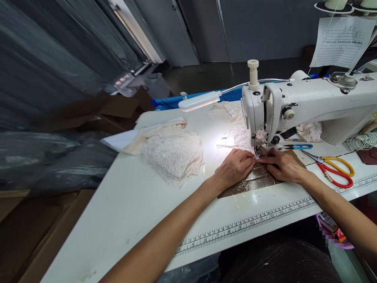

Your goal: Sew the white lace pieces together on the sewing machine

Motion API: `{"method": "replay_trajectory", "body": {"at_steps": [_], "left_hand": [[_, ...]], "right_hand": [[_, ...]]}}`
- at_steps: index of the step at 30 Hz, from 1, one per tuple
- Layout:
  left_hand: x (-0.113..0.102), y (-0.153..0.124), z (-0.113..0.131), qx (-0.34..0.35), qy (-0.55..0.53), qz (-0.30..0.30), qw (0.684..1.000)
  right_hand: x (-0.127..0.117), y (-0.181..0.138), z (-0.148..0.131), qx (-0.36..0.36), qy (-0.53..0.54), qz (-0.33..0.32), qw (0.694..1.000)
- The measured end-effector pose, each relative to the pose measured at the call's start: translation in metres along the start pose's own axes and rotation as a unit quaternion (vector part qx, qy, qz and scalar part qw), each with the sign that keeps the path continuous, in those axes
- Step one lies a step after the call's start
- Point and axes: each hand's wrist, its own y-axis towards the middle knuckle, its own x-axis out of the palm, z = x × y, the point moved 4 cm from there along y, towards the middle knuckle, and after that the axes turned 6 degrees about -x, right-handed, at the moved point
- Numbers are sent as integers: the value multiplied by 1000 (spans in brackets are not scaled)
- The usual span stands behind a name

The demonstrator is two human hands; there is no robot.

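Observation:
At the needle of a white sewing machine, my left hand and my right hand meet from either side. Between their fingertips, under the presser foot, lies a small piece of white fabric, mostly covered by the fingers. My left fingers are bent and pressed together on its left edge. The right index finger points in at the foot, with the thumb tucked below. Both hands rest over a shiny brown sheet on the table. White lace pieces lie just behind my left hand.
A stack of white lace sits left on the white table. Right of my right hand are red-and-yellow scissors and blue thread snips. A lamp reaches over the back. A printed ruler runs along the front edge.

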Motion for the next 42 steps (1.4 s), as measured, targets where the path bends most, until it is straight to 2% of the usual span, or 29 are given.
{"method": "replay_trajectory", "body": {"at_steps": [4,11,15,21,33,42], "left_hand": [[1,0,0,12,-16,-9,1000],[1,-1,-1,15,-47,-30,998],[-1,-1,0,22,-43,-31,998],[-2,0,1,21,-22,-41,999],[1,-4,-4,-5,-9,-107,994],[3,-5,-8,-29,-22,-154,987]], "right_hand": [[1,0,-2,7,-29,-29,999],[0,0,-7,6,-36,-23,999],[0,0,-10,16,-62,-33,997],[0,2,-18,-8,-93,-42,995],[6,6,-19,20,-125,-63,990],[11,6,-16,9,-127,-72,989]]}}
